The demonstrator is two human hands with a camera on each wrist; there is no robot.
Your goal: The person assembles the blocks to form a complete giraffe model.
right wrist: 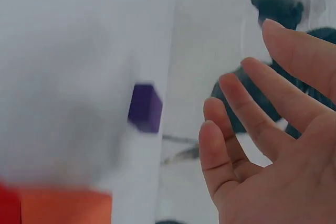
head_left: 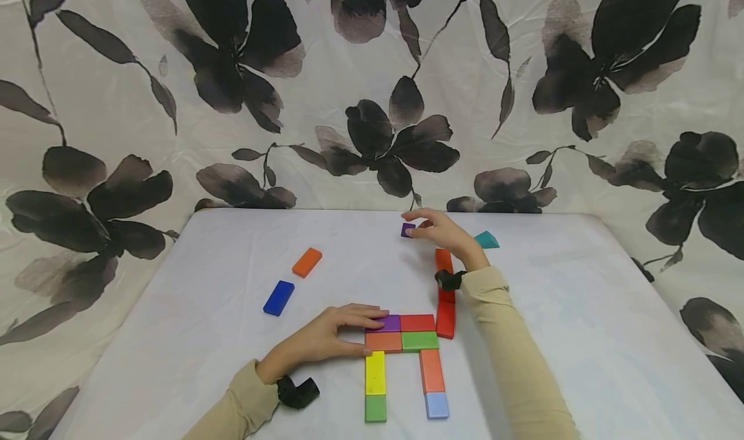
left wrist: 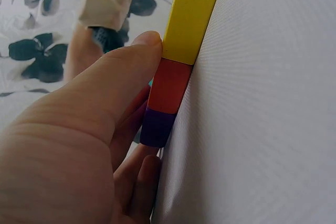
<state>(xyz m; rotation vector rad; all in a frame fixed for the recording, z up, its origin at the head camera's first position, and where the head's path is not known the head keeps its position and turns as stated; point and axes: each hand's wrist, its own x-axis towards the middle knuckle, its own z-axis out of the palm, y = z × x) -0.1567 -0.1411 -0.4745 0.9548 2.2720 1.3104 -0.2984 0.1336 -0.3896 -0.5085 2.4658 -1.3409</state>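
Note:
My left hand point(head_left: 322, 336) rests at the left end of a flat arrangement of coloured blocks. Its fingers lie over a purple block point(head_left: 391, 324), and its thumb touches near the corner where an orange block point(head_left: 383, 342) meets a yellow block point(left wrist: 191, 19). Further right in that arrangement are a red block point(head_left: 417, 323) and a green block point(head_left: 420, 341). My right hand point(head_left: 444, 234) hovers by the table's far edge, beside a small dark purple block point(right wrist: 144, 107). In the right wrist view its fingers are spread and apart from that block.
A column of red blocks point(head_left: 445, 319) stands under the right wrist, with a teal wedge block point(head_left: 487, 240) beyond. Left lie a blue block point(head_left: 279, 298) and an orange-red block point(head_left: 307, 262). Below the arrangement are a light green block point(head_left: 375, 408) and a light blue block point(head_left: 436, 405).

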